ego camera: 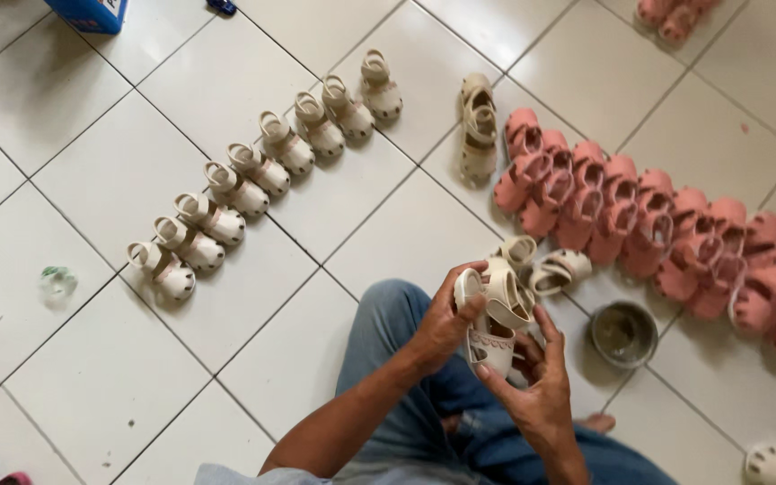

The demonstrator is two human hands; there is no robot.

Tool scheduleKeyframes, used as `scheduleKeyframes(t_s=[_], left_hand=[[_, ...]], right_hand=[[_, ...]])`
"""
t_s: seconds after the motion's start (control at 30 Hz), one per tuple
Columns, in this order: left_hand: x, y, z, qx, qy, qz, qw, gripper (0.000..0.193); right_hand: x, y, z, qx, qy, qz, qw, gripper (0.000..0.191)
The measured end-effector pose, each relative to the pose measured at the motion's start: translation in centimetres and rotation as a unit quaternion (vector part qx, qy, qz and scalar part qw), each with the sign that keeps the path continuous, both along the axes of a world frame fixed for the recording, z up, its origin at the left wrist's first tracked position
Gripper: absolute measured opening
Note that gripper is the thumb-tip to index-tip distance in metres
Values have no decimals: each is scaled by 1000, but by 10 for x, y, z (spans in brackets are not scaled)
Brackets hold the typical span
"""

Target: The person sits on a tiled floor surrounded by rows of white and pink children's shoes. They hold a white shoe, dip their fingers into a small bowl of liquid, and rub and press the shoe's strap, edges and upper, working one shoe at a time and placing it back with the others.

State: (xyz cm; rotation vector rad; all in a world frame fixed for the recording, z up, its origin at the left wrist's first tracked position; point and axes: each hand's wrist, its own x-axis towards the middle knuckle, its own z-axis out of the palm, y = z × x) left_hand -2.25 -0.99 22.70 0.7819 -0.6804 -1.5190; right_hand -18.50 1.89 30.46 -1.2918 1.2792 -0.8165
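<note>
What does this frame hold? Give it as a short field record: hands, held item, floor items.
left hand: grip closed around the upper side of a small cream rubber sandal
right hand: supports the same sandal from below, fingers on its sole end
near hands: two loose cream sandals on the tiles; round grey metal bowl
left floor: diagonal row of eight cream sandals
right floor: packed rows of pink rubber sandals
top left: blue box
surface: white tiled floor

A sandal (493, 314) sits between left hand (443, 325) and right hand (539, 388). One row of sandals (262, 171) lies left, another (657, 233) right; a bowl (623, 334), apparently floor-standing, just right.
</note>
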Motion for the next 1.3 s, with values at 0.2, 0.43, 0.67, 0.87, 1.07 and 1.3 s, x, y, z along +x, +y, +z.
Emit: scheduleKeyframes(t_s=[0.2, 0.43, 0.67, 0.87, 1.07, 1.3], left_hand=[[97, -64, -105, 71, -480, 143, 863, 69], [134, -26, -149, 47, -794, 137, 590, 91], [120, -7, -128, 69, -790, 128, 596, 92], [110, 6, -121, 74, -794, 128, 590, 91], [107, 8, -121, 71, -804, 125, 578, 91], [111, 2, -127, 77, -809, 112, 571, 92]], right_hand=[[20, -53, -24, 18, 11, -20, 1000, 99], [74, -160, -67, -179, 177, -4, 968, 103], [158, -279, -124, -207, 189, 7, 960, 106], [199, -347, -164, -224, 195, 69, 952, 99], [137, -304, -148, -428, 259, -14, 866, 81], [97, -303, -136, -331, 358, -61, 871, 98]])
